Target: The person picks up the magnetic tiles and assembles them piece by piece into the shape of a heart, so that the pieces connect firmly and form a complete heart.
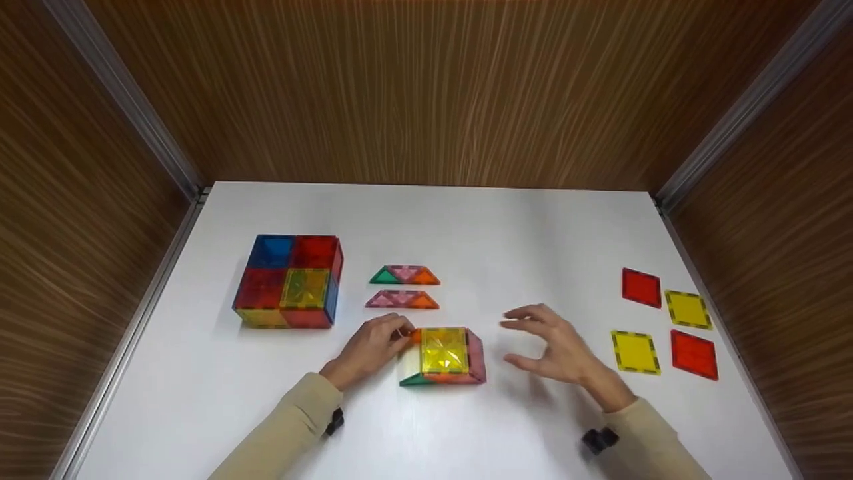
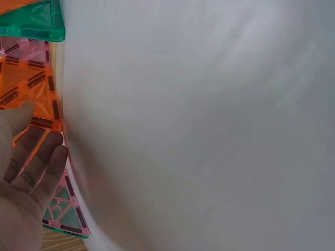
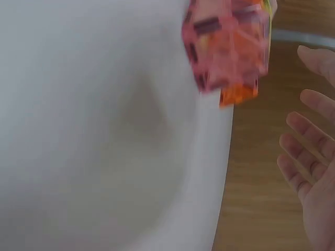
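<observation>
A small block of magnetic tiles stands at the front middle of the table, with a yellow square tile on top. Pink, orange and green triangle tiles form its sloped sides. At its far left corner my left hand pinches an orange triangle tile, the thumb over its face. My right hand hovers to the right of the block, apart from it, fingers spread and holding nothing. In the right wrist view the block's pink side appears blurred, away from the right hand.
Behind the block lie two flat strips of triangle tiles, a nearer one and a farther one. A larger box of red, blue and yellow tiles stands left. Loose red and yellow squares lie right. Wooden panels enclose the table.
</observation>
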`<move>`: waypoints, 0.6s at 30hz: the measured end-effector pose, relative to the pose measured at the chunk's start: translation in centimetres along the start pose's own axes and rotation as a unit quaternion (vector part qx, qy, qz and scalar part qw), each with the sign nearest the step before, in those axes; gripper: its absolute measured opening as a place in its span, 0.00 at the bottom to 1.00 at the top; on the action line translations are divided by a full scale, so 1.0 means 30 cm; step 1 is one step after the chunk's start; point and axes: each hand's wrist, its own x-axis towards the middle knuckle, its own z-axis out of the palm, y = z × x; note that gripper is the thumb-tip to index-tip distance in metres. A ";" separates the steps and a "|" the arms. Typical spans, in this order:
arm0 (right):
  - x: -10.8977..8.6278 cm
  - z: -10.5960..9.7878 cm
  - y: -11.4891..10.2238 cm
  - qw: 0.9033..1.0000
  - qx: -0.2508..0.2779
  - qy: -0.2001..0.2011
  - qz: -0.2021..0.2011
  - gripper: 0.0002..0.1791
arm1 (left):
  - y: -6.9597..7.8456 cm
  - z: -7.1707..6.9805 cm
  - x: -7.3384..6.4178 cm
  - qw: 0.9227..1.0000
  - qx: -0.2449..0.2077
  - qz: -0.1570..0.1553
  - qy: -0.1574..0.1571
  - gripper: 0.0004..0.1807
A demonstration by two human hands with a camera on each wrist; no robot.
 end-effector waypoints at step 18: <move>-0.370 -0.268 0.171 0.940 -0.048 -0.018 0.337 0.32 | -0.002 0.004 -0.002 1.000 0.008 0.011 0.019 0.06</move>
